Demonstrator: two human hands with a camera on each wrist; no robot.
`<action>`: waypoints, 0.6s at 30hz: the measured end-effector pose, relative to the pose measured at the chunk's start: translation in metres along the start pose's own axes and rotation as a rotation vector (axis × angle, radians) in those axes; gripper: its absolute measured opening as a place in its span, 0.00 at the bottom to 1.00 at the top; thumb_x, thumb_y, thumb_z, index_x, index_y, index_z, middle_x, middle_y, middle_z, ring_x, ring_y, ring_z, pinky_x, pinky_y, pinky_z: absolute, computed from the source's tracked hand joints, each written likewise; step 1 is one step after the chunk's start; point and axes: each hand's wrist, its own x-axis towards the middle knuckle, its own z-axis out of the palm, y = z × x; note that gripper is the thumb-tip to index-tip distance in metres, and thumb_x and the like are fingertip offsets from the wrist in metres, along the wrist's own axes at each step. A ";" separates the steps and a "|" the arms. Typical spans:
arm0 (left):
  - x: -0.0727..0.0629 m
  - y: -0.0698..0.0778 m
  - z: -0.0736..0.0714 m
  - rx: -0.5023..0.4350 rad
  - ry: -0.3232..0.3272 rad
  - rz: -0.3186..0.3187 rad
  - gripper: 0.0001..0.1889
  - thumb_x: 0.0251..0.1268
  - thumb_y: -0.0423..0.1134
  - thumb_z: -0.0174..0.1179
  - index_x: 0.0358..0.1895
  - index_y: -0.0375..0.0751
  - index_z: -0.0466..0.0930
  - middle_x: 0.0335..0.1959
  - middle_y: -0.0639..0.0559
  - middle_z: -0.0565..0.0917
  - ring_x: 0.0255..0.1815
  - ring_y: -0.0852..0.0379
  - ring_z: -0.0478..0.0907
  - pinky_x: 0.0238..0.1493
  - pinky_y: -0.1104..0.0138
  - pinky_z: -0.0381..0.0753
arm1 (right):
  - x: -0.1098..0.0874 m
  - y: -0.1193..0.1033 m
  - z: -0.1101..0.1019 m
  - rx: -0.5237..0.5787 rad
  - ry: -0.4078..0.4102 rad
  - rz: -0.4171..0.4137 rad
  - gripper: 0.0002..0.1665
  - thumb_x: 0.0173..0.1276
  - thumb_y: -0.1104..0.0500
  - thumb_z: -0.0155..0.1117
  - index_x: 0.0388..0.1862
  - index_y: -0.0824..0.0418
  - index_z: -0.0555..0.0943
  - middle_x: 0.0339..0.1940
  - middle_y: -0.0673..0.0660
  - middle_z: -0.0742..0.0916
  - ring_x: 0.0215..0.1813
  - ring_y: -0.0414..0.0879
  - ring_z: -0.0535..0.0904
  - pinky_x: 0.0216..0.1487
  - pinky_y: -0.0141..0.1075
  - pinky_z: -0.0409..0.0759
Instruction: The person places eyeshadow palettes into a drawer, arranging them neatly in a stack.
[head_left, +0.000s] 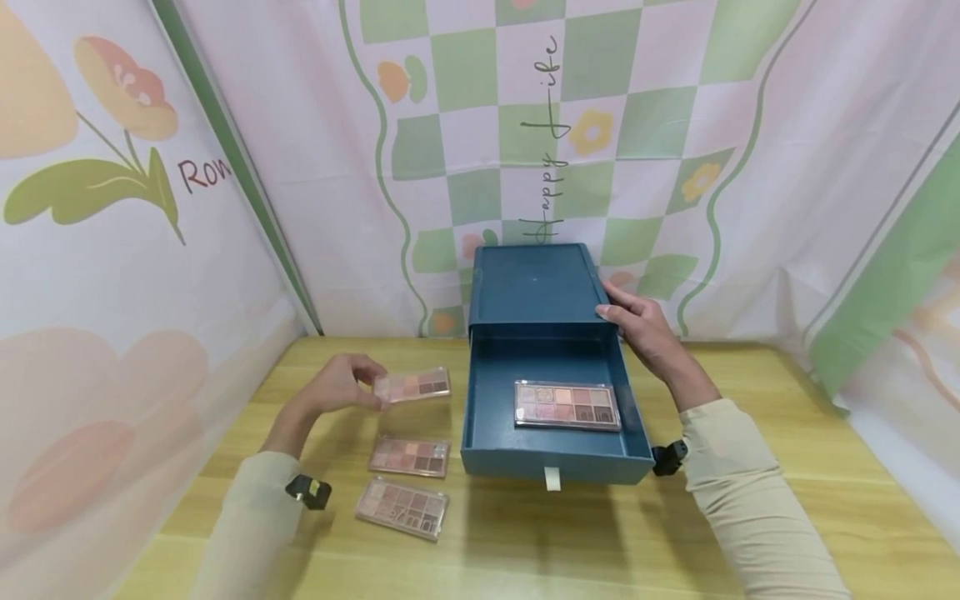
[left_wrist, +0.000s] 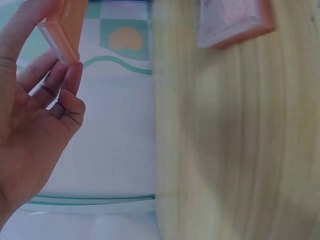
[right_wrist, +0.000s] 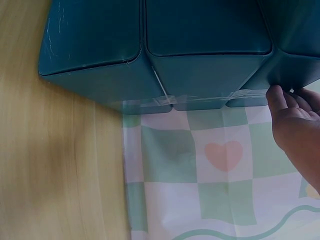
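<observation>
The left hand (head_left: 344, 383) pinches one end of an eyeshadow palette (head_left: 412, 385) beside the drawer unit; in the left wrist view the palette (left_wrist: 70, 30) is tilted and clear of the table. Two more palettes (head_left: 408, 457) (head_left: 402, 507) lie on the table below that hand. The dark blue drawer unit (head_left: 532, 282) has its top drawer (head_left: 480, 417) pulled out, with a larger eyeshadow palette (head_left: 567, 406) lying inside. The right hand (head_left: 643, 327) rests on the unit's right side, thumb at the top edge; its fingers (right_wrist: 276, 97) touch the side wall in the right wrist view.
A wooden table (head_left: 750, 483) carries everything. Printed curtains (head_left: 337, 208) hang close behind and at both sides. A small pale pull tab (head_left: 552, 478) sticks out from the drawer's front. In the right wrist view the unit shows several stacked sections (right_wrist: 205, 80).
</observation>
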 end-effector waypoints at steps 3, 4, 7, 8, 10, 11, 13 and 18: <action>-0.001 0.006 -0.003 0.002 0.001 0.001 0.30 0.41 0.41 0.80 0.52 0.33 0.84 0.46 0.40 0.86 0.47 0.50 0.79 0.48 0.64 0.80 | 0.000 0.000 -0.001 -0.007 0.013 -0.001 0.39 0.78 0.53 0.54 0.82 0.58 0.54 0.62 0.53 0.79 0.20 0.37 0.59 0.29 0.29 0.68; -0.001 0.008 -0.004 0.000 0.001 0.003 0.30 0.41 0.41 0.80 0.52 0.33 0.84 0.46 0.40 0.86 0.46 0.50 0.79 0.48 0.64 0.79 | 0.000 0.000 -0.001 -0.008 0.017 0.000 0.39 0.78 0.52 0.55 0.82 0.59 0.54 0.58 0.48 0.79 0.20 0.37 0.59 0.29 0.29 0.68; -0.001 0.015 -0.007 -0.004 0.003 0.019 0.30 0.41 0.42 0.79 0.52 0.33 0.84 0.46 0.40 0.86 0.46 0.50 0.79 0.47 0.65 0.79 | 0.000 0.000 -0.001 -0.003 0.021 0.002 0.39 0.78 0.53 0.54 0.82 0.59 0.54 0.58 0.50 0.79 0.21 0.37 0.59 0.28 0.29 0.67; -0.001 0.018 -0.008 -0.007 0.006 0.027 0.30 0.41 0.42 0.79 0.52 0.33 0.84 0.45 0.40 0.86 0.45 0.50 0.79 0.46 0.65 0.79 | 0.000 -0.001 -0.001 0.004 0.017 0.001 0.39 0.78 0.53 0.54 0.82 0.60 0.53 0.68 0.53 0.76 0.21 0.37 0.59 0.29 0.29 0.67; -0.002 0.022 -0.010 -0.011 0.018 0.043 0.29 0.41 0.41 0.79 0.51 0.33 0.85 0.43 0.41 0.86 0.43 0.51 0.80 0.44 0.67 0.79 | 0.000 -0.001 -0.001 0.011 0.010 0.006 0.39 0.79 0.53 0.54 0.83 0.59 0.53 0.78 0.59 0.68 0.23 0.37 0.60 0.31 0.28 0.68; -0.003 0.024 -0.011 -0.012 0.026 0.055 0.29 0.41 0.41 0.79 0.50 0.32 0.85 0.43 0.41 0.86 0.43 0.52 0.80 0.43 0.68 0.79 | 0.000 -0.001 -0.001 0.014 0.005 0.007 0.39 0.79 0.53 0.53 0.83 0.59 0.52 0.81 0.63 0.64 0.24 0.37 0.60 0.32 0.28 0.69; -0.004 0.028 -0.014 -0.016 0.043 0.070 0.27 0.41 0.41 0.79 0.49 0.33 0.85 0.41 0.42 0.87 0.41 0.54 0.79 0.42 0.69 0.78 | 0.001 -0.001 -0.001 0.017 -0.001 0.011 0.39 0.79 0.54 0.53 0.83 0.58 0.52 0.83 0.66 0.60 0.27 0.37 0.63 0.35 0.27 0.70; -0.007 0.040 -0.021 -0.045 0.066 0.097 0.26 0.41 0.39 0.79 0.47 0.33 0.86 0.39 0.43 0.87 0.38 0.57 0.77 0.38 0.71 0.75 | 0.001 -0.001 0.000 0.009 0.003 0.017 0.39 0.79 0.53 0.54 0.83 0.57 0.53 0.83 0.64 0.61 0.27 0.38 0.63 0.34 0.27 0.69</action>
